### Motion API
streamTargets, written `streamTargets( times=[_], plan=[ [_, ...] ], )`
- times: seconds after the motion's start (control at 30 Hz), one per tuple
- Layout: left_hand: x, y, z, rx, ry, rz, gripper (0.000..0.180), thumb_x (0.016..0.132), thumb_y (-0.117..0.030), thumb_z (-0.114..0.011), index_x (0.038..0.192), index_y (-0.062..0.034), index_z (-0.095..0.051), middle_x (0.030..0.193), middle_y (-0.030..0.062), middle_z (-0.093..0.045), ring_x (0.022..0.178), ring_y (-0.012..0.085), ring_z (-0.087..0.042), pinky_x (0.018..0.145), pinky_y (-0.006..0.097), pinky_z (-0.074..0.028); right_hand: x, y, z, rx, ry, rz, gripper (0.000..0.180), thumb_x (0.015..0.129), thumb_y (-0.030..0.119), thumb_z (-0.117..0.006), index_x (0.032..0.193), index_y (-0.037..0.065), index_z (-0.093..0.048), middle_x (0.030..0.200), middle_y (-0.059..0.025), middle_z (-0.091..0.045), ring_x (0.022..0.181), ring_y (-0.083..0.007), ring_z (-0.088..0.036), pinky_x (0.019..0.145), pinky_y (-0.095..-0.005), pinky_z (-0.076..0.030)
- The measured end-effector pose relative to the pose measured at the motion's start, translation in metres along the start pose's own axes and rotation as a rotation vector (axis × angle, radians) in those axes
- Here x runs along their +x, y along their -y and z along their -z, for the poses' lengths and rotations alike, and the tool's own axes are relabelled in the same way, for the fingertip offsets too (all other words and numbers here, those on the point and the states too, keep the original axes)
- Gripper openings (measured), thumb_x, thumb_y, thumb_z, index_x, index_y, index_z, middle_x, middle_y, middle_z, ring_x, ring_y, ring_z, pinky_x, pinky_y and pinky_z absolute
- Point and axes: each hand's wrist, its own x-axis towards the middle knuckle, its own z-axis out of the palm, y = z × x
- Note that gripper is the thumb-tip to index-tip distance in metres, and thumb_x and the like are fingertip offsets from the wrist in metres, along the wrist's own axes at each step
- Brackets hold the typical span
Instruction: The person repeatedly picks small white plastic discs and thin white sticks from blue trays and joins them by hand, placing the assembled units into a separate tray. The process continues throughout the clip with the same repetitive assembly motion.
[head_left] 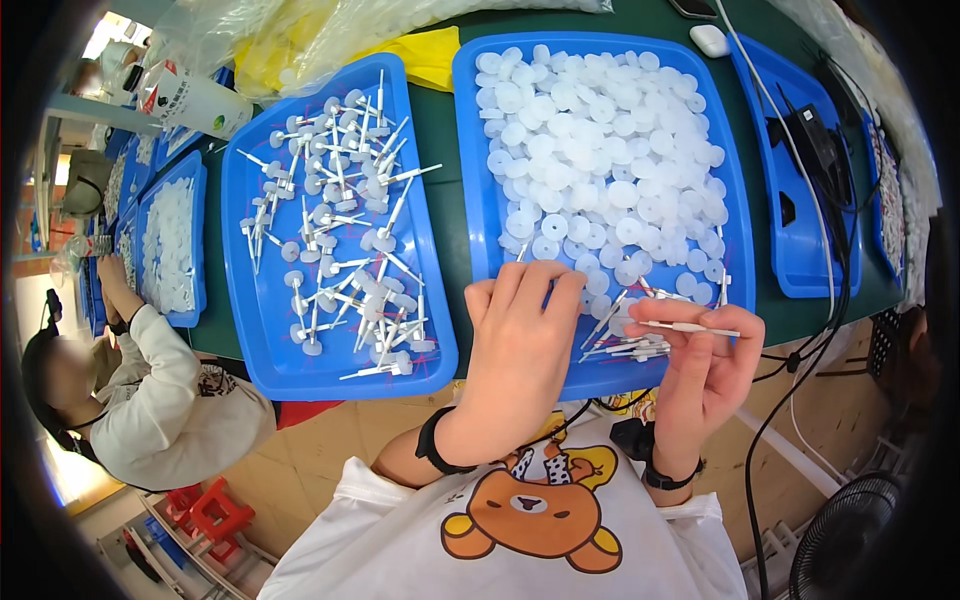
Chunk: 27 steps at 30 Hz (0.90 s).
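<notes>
My right hand [700, 375] is raised over the near right corner of the right blue tray [463, 130], pinching a thin white stick-like part [690, 328] between thumb and fingers. My left hand [525, 345] reaches over the tray's near left edge. Its fingers are curled down and pressed together, and they hide what they hold, if anything. Many translucent white discs [600, 130] fill the tray from its far end to my fingers. Several loose white sticks [640, 348] lie between my hands at the near end, with thin pink strands among them.
At the left, another blue tray [240, 300] holds sticks fitted with discs. A blue tray [800, 260] on the right carries a black adapter [812, 135] and cables. Clear plastic and a yellow bag [425, 55] lie behind. A co-worker [175, 390] sits at the far left.
</notes>
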Motion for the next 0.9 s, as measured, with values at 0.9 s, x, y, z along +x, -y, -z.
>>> streamTargets(
  times=[0.9],
  plan=[
    [-0.018, 0.01, 0.034, -1.63, 0.397, 0.304, 0.033, 0.103, -0.006, -0.05, 0.135, 0.0042, -0.052, 0.135, 0.0163, -0.058, 0.121, 0.0207, -0.058, 0.103, 0.036, -0.047, 0.007, 0.029, -0.019, 0.447, -0.051, -0.128, 0.017, 0.11, 0.021, -0.033, 0.115, 0.006, -0.039, 0.083, -0.0121, -0.059, 0.069, -0.024, -0.062, 0.055, -0.035, -0.057]
  ],
)
